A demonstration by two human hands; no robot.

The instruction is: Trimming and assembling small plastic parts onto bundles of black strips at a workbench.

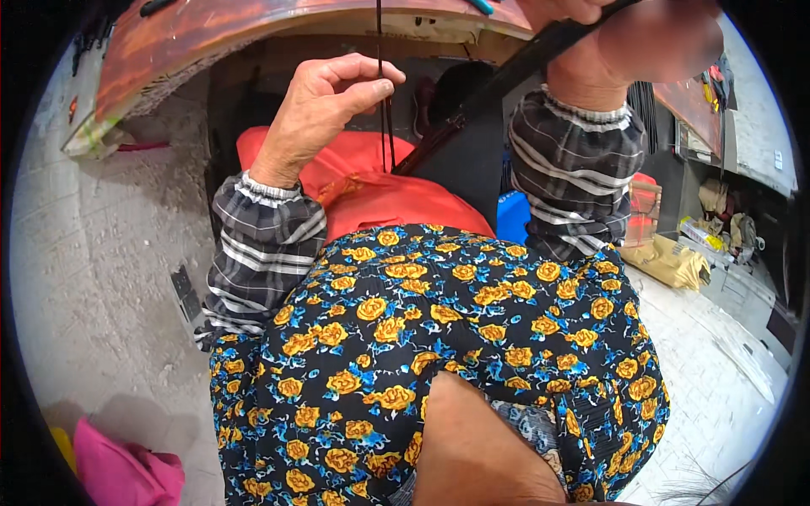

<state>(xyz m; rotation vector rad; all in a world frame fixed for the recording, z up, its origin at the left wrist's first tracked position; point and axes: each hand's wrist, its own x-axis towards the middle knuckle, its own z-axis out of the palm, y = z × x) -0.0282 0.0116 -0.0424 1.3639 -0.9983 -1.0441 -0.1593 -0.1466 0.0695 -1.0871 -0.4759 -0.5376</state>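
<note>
My left hand (pixel 325 105) is raised in front of me, its thumb and forefinger pinched on a thin black cord (pixel 380 34). The cord runs up past the top edge of the view, and two strands hang below the fingers toward my lap. My right hand (pixel 582 63) is higher and to the right, wrapped round a long, dark, flat strip (pixel 498 80). That strip slants down to the left, its lower end near the red cloth (pixel 405 202) over my lap. A blurred patch covers part of the right hand.
A reddish-brown worktable (pixel 194 38) curves across the far side. A blue object (pixel 512 218) shows by my right sleeve. To the right are a yellowish package (pixel 671 261) and a cluttered shelf (pixel 726 219). Pink cloth (pixel 126 464) lies on the floor at lower left.
</note>
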